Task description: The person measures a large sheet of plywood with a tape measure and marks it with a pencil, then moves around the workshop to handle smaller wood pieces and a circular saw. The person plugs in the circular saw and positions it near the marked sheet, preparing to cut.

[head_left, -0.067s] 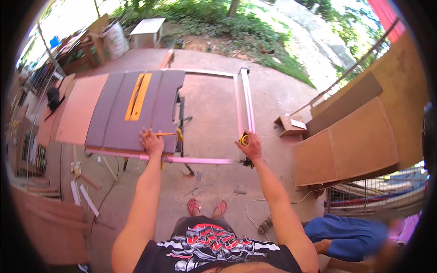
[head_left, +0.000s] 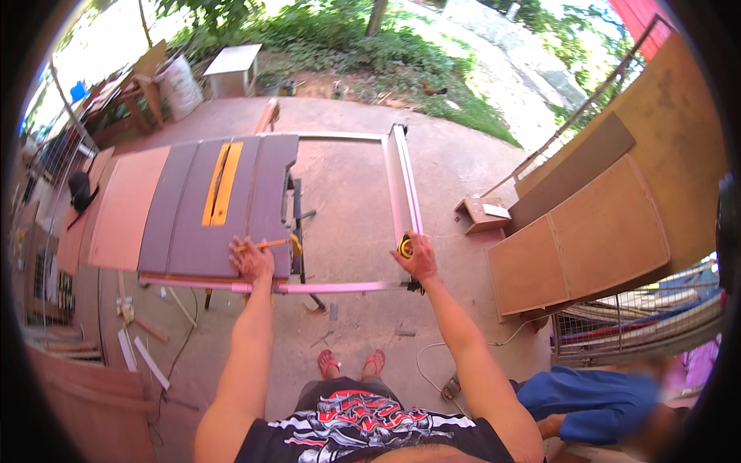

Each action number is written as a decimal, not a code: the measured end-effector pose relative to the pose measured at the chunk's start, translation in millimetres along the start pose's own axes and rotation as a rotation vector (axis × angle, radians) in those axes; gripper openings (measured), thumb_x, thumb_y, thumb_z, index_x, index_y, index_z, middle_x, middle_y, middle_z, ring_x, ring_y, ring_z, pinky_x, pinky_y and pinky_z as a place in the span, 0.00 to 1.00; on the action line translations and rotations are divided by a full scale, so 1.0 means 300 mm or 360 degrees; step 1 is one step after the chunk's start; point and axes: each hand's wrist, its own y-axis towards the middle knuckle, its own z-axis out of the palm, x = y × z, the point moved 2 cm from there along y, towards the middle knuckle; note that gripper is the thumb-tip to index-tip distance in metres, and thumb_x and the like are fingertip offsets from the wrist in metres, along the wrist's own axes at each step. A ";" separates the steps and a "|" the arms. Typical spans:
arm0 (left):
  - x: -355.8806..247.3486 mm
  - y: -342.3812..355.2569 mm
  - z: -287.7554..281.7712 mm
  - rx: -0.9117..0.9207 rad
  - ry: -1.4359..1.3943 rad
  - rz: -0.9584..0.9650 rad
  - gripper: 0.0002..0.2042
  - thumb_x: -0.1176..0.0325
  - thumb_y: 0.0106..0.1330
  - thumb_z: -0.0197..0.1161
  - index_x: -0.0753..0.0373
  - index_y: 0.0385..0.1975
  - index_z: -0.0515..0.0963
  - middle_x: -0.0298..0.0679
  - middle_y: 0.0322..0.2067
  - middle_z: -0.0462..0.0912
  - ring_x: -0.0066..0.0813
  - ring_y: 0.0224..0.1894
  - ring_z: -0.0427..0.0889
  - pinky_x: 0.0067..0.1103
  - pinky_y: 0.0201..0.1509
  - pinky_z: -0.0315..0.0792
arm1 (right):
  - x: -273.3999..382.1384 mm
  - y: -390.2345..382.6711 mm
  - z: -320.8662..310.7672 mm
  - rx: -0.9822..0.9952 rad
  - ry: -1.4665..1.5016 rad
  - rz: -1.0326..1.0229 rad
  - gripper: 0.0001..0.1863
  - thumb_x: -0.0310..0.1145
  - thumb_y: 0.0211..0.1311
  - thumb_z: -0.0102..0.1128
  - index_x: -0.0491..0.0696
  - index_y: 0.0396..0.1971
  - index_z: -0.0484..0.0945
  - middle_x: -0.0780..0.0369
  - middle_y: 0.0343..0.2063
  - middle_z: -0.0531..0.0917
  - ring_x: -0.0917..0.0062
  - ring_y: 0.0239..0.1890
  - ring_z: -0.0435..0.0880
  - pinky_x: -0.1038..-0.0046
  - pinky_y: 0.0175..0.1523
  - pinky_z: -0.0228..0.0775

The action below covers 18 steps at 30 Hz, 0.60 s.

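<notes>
we see the left hand (head_left: 253,262) resting palm down near the front right corner of the dark saw table (head_left: 181,216), its fingers somewhat spread, with a pencil (head_left: 266,245) caught among them. the pencil lies crosswise over that grip, near the fingertips, its longer end sticking out to the right, though we cannot tell exactly which fingers pinch it. well apart to the right, we find the right hand (head_left: 421,259) closed around a round-looking black and yellow tape measure (head_left: 405,247). the tape measure sits at the left side of that grip, by the thumb, and the hand is at the near end of the pale metal fence (head_left: 398,177); whether the case touches the fence we cannot tell. between our two hands, the pinkish front rail (head_left: 332,288) runs along the near side of the saw table and out to the fence, with the concrete floor (head_left: 347,193) showing through the open frame. behind the left hand, a yellow insert (head_left: 221,185) with a dark slot is set in the saw table. below, we see red sandals (head_left: 329,363) on the feet, and at the lower right a person in blue (head_left: 587,401).
</notes>
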 end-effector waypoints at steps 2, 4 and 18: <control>-0.024 0.006 -0.010 -0.0046 0.0045 -0.0006 0.25 0.51 0.67 0.55 0.58 0.58 0.67 0.48 0.69 0.58 0.53 0.72 0.53 0.46 0.73 0.44 | 0.008 0.011 -0.001 0.0023 -0.0024 0.0012 0.31 0.43 0.47 0.74 0.46 0.49 0.71 0.55 0.38 0.79 0.59 0.43 0.76 0.60 0.51 0.69; -0.025 0.002 -0.026 -0.0046 0.0059 -0.0045 0.24 0.51 0.67 0.55 0.57 0.58 0.67 0.47 0.69 0.58 0.51 0.72 0.53 0.46 0.73 0.45 | 0.017 0.017 -0.005 0.0053 -0.0036 0.0021 0.30 0.43 0.47 0.74 0.46 0.48 0.71 0.55 0.38 0.79 0.58 0.44 0.76 0.60 0.51 0.69; -0.026 0.004 -0.044 -0.0044 0.0083 -0.0070 0.21 0.59 0.66 0.56 0.56 0.57 0.68 0.43 0.69 0.60 0.45 0.72 0.55 0.41 0.74 0.47 | 0.035 0.023 -0.008 0.0154 -0.0134 0.0037 0.29 0.45 0.50 0.72 0.46 0.47 0.71 0.54 0.40 0.78 0.59 0.48 0.76 0.61 0.54 0.69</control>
